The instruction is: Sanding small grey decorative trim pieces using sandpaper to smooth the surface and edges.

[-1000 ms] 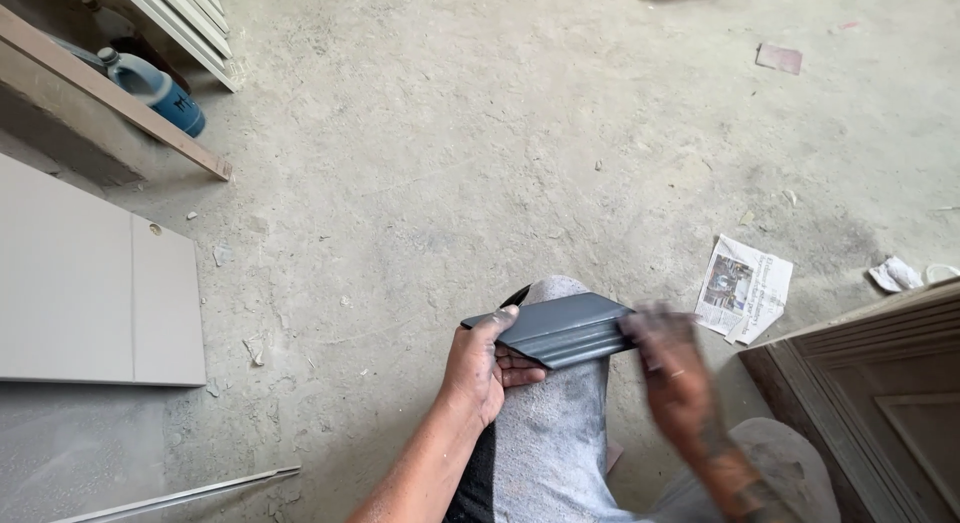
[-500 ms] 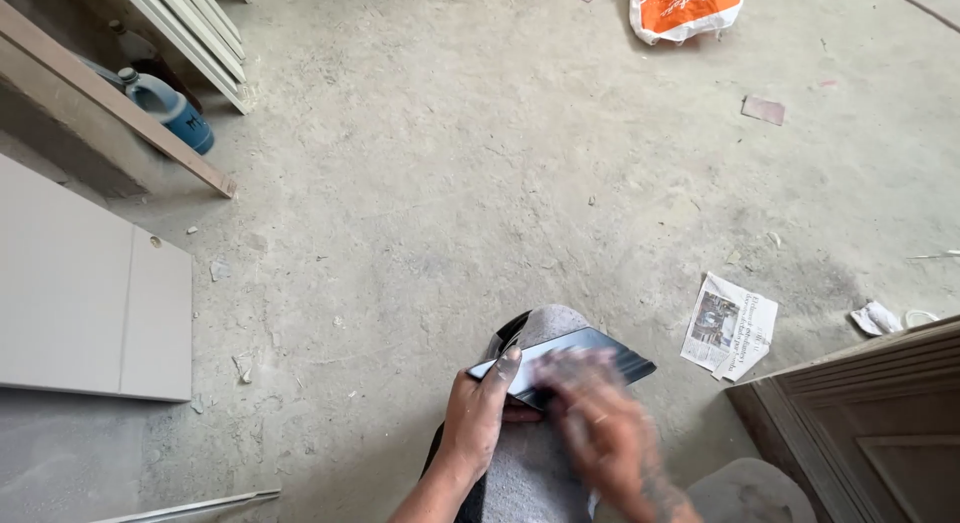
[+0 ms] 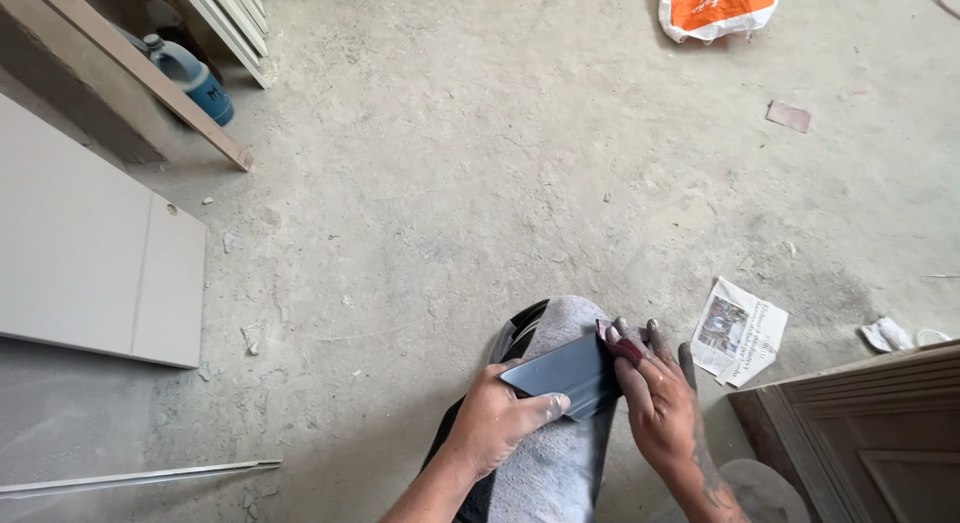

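Observation:
A short dark grey piece of profiled moulding [image 3: 562, 373] rests on my knee, which is covered by a dusty grey cloth [image 3: 552, 463]. My left hand [image 3: 500, 423] grips the moulding at its near left end. My right hand [image 3: 655, 403] presses a small piece of reddish-brown sandpaper [image 3: 622, 345] against the moulding's right end, fingers spread over it. Both hands are coated with grey dust.
Dusty concrete floor all around. A grey flat panel [image 3: 90, 253] lies at left, a thin metal strip [image 3: 140, 475] near it, a wooden beam [image 3: 140, 73] and blue jug [image 3: 195, 78] at upper left. Newspaper scrap [image 3: 740, 331], carved wooden door [image 3: 870, 433] at right, orange bag [image 3: 715, 8] far.
My right hand has slid from the moulding's right end leftward over it and back to the right end with the sandpaper. The camera view shifted down slightly; the moulding looks shorter in view.

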